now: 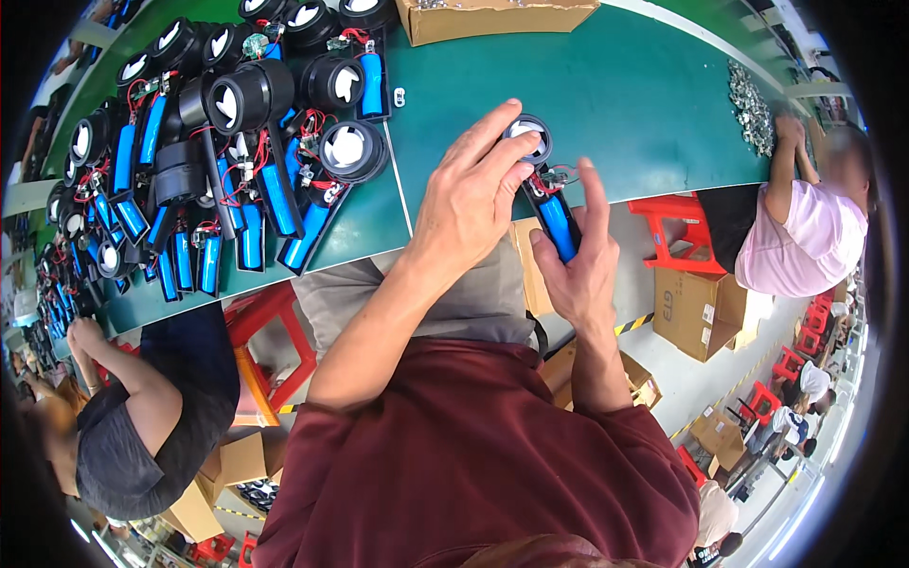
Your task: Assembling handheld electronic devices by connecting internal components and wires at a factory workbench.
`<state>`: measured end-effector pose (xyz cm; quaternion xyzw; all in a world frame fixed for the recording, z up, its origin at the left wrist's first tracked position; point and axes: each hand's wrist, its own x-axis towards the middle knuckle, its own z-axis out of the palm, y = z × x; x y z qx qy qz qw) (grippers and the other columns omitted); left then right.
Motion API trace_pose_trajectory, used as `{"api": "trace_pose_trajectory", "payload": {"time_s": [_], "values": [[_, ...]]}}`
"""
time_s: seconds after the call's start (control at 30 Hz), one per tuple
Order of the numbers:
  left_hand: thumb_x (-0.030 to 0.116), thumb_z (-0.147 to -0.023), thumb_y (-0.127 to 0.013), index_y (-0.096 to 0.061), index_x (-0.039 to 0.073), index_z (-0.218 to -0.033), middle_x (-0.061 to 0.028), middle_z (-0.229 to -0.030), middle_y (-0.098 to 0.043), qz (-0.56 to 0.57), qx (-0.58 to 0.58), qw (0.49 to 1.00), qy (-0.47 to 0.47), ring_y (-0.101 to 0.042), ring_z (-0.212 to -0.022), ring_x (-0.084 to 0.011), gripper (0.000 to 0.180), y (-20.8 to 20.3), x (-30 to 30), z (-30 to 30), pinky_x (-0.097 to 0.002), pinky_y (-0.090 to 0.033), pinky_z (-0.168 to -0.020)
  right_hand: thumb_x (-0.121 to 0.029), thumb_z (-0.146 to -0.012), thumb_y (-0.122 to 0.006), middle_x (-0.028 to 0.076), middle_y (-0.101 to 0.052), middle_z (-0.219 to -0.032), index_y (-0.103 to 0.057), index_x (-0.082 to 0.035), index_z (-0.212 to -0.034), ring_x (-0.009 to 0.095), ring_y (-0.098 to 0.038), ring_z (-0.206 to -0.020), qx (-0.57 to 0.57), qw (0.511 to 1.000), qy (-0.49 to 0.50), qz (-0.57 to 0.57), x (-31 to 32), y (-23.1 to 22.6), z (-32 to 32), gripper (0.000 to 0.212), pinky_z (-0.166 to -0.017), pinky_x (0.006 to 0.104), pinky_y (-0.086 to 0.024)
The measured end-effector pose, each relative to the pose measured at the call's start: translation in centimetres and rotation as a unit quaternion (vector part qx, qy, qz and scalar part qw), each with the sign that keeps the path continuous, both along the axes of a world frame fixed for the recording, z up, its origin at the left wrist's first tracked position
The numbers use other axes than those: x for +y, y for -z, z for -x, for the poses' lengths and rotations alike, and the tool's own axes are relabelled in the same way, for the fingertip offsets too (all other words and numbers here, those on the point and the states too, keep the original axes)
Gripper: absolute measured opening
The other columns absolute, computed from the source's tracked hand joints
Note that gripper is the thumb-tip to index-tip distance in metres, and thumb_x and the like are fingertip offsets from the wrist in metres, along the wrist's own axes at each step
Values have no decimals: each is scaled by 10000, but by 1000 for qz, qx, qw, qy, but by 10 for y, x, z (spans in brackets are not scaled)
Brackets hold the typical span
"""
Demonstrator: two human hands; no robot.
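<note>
Device head (539,129) partly behind left hand (473,189), lower end (564,246) behind right hand (585,270)

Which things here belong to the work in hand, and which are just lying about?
Work in hand:
- device with a round black head and blue battery; left hand at its head, right hand near its battery
- pile of similar devices, probably

Apparently lying about:
- cardboard box on the table
- heap of small parts
- red stool

A factory — co-workers (800,237) share a bench (644,104) of identical devices (279,194).
</note>
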<state>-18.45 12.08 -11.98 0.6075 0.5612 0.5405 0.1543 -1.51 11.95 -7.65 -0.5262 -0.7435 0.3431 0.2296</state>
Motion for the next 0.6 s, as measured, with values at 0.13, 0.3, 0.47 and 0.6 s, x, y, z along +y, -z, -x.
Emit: {"api": "trace_pose_trajectory", "payload": {"time_s": [0.13,0.3,0.47,0.6], "values": [[48,-936,-640,-685,25,-1118,-191,-1368,-589,-13,20,1000,-13,-640,-1153,-373,189,-5,-6,-3,-418,-561,-901,-21,-813,-659,229,-680,-1041,-376,-34,-1498,339,-689,-705,23,997,-22,-76,-4,12,-7,742,-621,384,-538],[10,-887,-666,-652,27,-1077,-189,-1361,-582,12,-21,1000,17,-584,-1217,-397,192,-5,0,-1,-456,-531,-962,-103,-850,-680,175,-666,-783,-344,-25,-1510,299,-649,-581,33,997,-38,-63,2,15,1,744,-571,397,-507],[-17,-907,-629,-671,35,-1109,-180,-1412,-554,5,-15,1000,12,-610,-1199,-384,212,1,-2,-2,-423,-559,-912,-125,-851,-706,194,-694,-853,-349,-58,-1518,362,-669,-631,2,999,-34,-11,1,-1,-4,760,-589,402,-515],[-24,-899,-627,-669,41,-1133,-182,-1414,-553,17,-27,999,20,-590,-1233,-382,246,-2,-3,1,-424,-541,-951,-92,-836,-701,220,-707,-947,-363,-62,-1516,357,-696,-685,-26,998,-40,-50,4,2,-3,760,-619,395,-529]]}}
